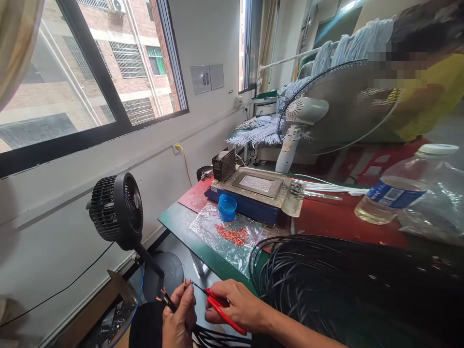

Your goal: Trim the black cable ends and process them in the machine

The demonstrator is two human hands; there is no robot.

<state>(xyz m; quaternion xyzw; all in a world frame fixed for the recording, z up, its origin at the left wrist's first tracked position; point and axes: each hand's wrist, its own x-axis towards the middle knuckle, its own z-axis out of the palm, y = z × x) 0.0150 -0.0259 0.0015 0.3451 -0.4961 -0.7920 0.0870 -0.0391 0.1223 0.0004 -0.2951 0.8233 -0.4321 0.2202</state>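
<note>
At the bottom centre, my left hand (180, 309) is closed around black cables (167, 300) whose stripped ends show small coloured wires. Red-handled pliers (225, 313) are gripped in my right hand (235, 302), and their narrow jaws reach the wire tips at my left fingertips. Whether the jaws bite on a wire is too small to tell. More black cable runs below my hands, and a large coil of black cable (308, 275) lies on the table to their right. Beyond my hands, red and pale scraps (232, 234) are scattered on a clear plastic bag (203, 227).
A blue round container (227, 208) stands before a blue-sided hot-plate-like device (250, 208). A clear bottle (391, 188) stands at right near a white fan (308, 108). A black fan (119, 208) is at left. Behind the white fan is a person in yellow (435, 101).
</note>
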